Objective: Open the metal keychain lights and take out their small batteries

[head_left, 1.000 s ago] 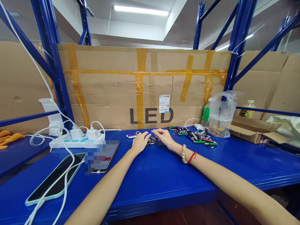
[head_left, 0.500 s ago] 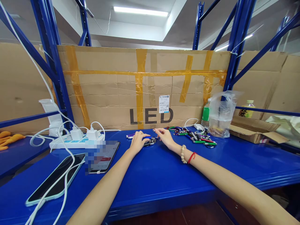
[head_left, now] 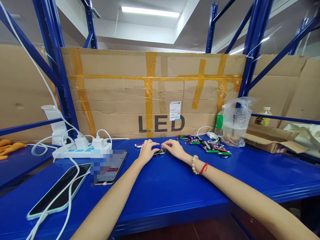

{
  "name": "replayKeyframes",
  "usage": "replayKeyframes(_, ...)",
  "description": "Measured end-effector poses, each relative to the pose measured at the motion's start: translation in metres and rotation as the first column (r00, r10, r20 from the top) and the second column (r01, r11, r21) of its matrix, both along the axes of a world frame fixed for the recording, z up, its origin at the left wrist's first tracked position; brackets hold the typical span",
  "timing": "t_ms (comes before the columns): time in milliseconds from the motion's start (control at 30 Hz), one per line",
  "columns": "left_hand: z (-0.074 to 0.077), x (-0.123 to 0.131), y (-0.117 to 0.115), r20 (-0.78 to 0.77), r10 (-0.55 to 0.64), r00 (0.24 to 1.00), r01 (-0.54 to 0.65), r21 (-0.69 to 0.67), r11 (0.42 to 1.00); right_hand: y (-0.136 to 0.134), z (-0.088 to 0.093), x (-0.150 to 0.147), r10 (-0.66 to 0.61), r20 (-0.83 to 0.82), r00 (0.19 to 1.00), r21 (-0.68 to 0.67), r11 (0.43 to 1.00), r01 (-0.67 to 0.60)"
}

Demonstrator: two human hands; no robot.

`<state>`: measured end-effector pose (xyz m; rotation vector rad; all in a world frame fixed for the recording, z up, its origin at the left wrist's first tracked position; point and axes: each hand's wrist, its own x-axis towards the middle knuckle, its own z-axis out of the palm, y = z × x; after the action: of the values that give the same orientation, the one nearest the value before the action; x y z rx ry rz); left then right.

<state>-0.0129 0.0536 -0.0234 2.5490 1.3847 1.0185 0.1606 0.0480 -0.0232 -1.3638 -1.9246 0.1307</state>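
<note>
My left hand [head_left: 147, 150] and my right hand [head_left: 174, 148] meet far out on the blue shelf top [head_left: 170, 186]. Between them is a small blue pen-like keychain light [head_left: 156, 146], pinched at its two ends by the fingers of both hands. Under the hands lies a small heap of dark keychain lights [head_left: 160, 152]. A few purple and silver ones [head_left: 139, 144] lie just left of my left hand. A bigger pile of coloured keychain lights [head_left: 207, 144] lies to the right of my right hand. My right wrist wears a bead bracelet and a red string.
A taped cardboard wall marked LED [head_left: 160, 96] closes the back. At left are a power strip with chargers [head_left: 80, 148], white cables, and two phones [head_left: 58, 191]. At right stand a clear plastic bag [head_left: 236, 121], a green bottle [head_left: 220, 120] and an open carton [head_left: 271, 138].
My right hand has drawn left to meet my left hand over the small heap. The blue light has sunk from slightly raised to just above the heap.
</note>
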Motion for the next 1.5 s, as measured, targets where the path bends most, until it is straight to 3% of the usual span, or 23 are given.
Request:
replayKeyframes(167, 0.000, 0.000, 0.002, 0.016, 0.024, 1.000, -0.024, 0.008, 1.000, -0.003, 0.002, 0.000, -0.065, 0.007, 0.998, -0.006, 0.998, 0.065)
replayKeyframes(533, 0.000, 0.001, -0.001, -0.026, 0.220, 0.975, -0.221, -0.025, 0.975, -0.002, 0.003, 0.001, -0.234, -0.030, 0.972, -0.076, 0.970, 0.231)
replayKeyframes(1067, 0.007, 0.004, -0.009, -0.156, 0.223, 0.962, -0.240, -0.096, 0.966, 0.002, 0.002, 0.007, -0.198, 0.009, 0.980, -0.045, 0.979, 0.198)
replayKeyframes(1300, 0.005, 0.001, -0.008, -0.098, 0.398, 0.912, -0.396, 0.038, 0.917, 0.002, 0.002, 0.007, -0.155, -0.007, 0.988, -0.040, 0.987, 0.154)
replayKeyframes(1500, 0.004, -0.004, -0.007, -0.136, 0.470, 0.872, -0.469, 0.041, 0.882, 0.002, 0.001, 0.008, -0.147, 0.000, 0.989, -0.068, 0.987, 0.147)
